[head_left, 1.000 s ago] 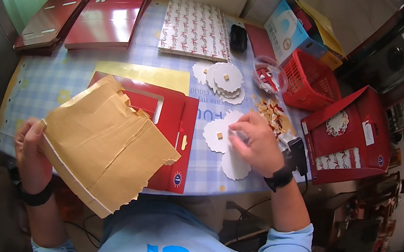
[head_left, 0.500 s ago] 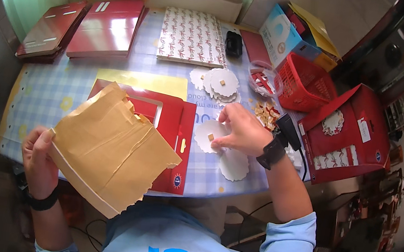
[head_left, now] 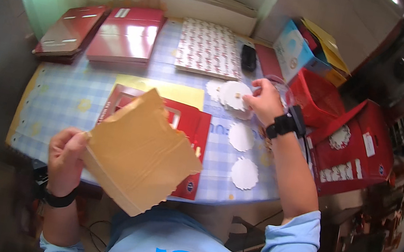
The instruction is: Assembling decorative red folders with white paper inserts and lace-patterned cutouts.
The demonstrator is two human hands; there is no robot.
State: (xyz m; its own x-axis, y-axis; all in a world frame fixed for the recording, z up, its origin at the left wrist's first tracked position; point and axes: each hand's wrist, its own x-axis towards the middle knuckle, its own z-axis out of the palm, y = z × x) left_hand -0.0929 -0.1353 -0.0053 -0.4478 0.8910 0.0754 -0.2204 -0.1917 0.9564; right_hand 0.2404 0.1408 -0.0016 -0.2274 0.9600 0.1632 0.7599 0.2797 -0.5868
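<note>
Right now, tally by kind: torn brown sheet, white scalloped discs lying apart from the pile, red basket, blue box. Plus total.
Torn brown sheet: 1
Loose white discs: 2
Red basket: 1
Blue box: 1
Total: 5

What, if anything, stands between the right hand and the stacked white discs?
Nothing visible: the right hand is at the right edge of the stacked discs, seemingly touching the top one. The loose discs lie nearer the body, and the brown sheet in the left hand is well left.
</note>
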